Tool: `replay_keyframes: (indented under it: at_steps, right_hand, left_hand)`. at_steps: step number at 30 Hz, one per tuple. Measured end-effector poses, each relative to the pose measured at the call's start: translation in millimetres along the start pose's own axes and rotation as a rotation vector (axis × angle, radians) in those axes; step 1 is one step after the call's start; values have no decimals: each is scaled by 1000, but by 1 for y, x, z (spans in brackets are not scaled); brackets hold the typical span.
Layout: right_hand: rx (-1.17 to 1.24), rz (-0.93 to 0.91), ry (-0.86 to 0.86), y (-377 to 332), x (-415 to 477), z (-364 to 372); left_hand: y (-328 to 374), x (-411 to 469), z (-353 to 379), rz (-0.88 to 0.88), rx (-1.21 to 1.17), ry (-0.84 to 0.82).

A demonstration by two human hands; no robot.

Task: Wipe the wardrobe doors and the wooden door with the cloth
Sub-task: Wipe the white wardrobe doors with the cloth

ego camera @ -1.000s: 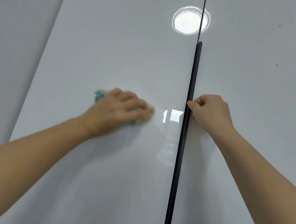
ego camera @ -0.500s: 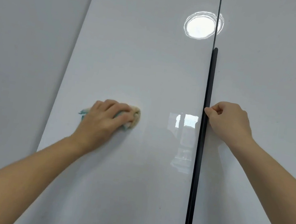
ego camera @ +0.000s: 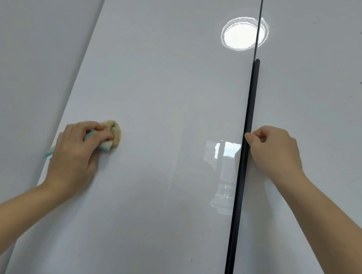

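The cloth [ego camera: 111, 135] is close to the left edge of the left wardrobe door [ego camera: 167, 112]. A hard push could make it slide right off the side. The shiny door could also swing if the right hand [ego camera: 274, 153] lets go of the black handle [ego camera: 240, 190]. That hand is curled up tight with its thumb on the handle. I think it pinches it, but the fingertips are hidden. The left hand [ego camera: 76, 153] has its fingers bent round the cloth and presses it on the door. The cloth is small and bunched up, tan and fuzzy, with some blue-green poking out. The right wardrobe door [ego camera: 330, 99] has little dark specks.
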State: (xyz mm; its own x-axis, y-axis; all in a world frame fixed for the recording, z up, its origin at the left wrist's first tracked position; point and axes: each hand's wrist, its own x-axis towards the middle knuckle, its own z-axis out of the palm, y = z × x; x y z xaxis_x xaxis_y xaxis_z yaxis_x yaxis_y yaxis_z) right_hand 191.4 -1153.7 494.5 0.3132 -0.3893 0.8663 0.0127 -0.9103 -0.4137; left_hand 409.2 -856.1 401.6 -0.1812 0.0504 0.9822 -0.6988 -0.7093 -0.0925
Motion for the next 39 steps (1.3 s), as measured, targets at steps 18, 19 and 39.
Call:
replay_keyframes:
  at_steps: [18,19,39]
  right_hand:
    - [31,16,11,0,-1,3]
    - [14,19,17,0,-2,3]
    - [785,-19,-162,-52,-119,50]
  left_hand:
    - [-1,69,14,-555,237,109]
    - [3,59,12,-559,218,95]
    - [100,-3,-89,-963,-1262,-387]
